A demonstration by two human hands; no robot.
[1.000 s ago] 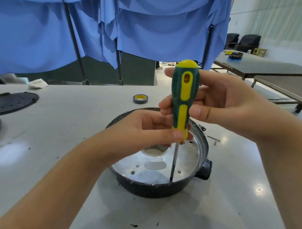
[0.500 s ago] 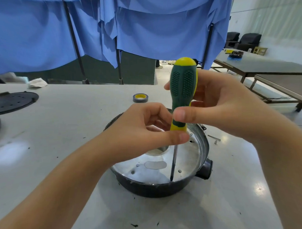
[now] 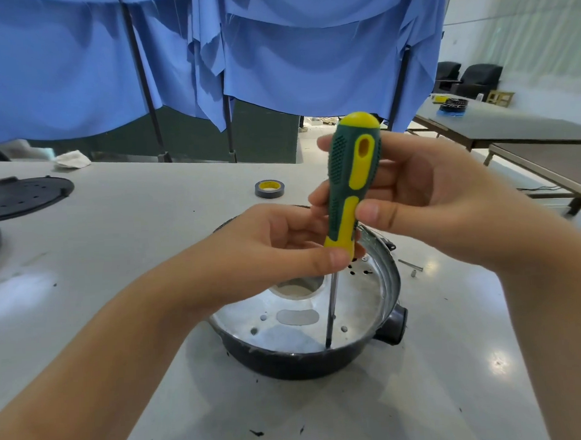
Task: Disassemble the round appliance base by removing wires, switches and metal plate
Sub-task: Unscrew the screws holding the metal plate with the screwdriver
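The round appliance base [image 3: 307, 360] is a dark bowl-shaped shell in the middle of the table, with a shiny metal plate [image 3: 358, 303] inside that has a large hole and several small ones. A green and yellow screwdriver [image 3: 352, 181] stands upright in it, its tip down on the plate near the front rim. My right hand [image 3: 423, 198] grips the handle's upper part. My left hand [image 3: 273, 250] pinches the handle's lower end between thumb and fingers. A black knob [image 3: 393, 326] sticks out of the base's right side.
A roll of grey and yellow tape [image 3: 269, 188] lies behind the base. Loose screws [image 3: 411, 266] lie to its right. A black perforated disc [image 3: 21, 196] sits at the far left, a white cloth [image 3: 71, 159] behind it. Blue curtains hang at the back; other tables stand right.
The screwdriver handle has turned about its axis, its yellow stripe facing me, then away, then back again. Both hands stayed on it and the tip stayed at the same spot.
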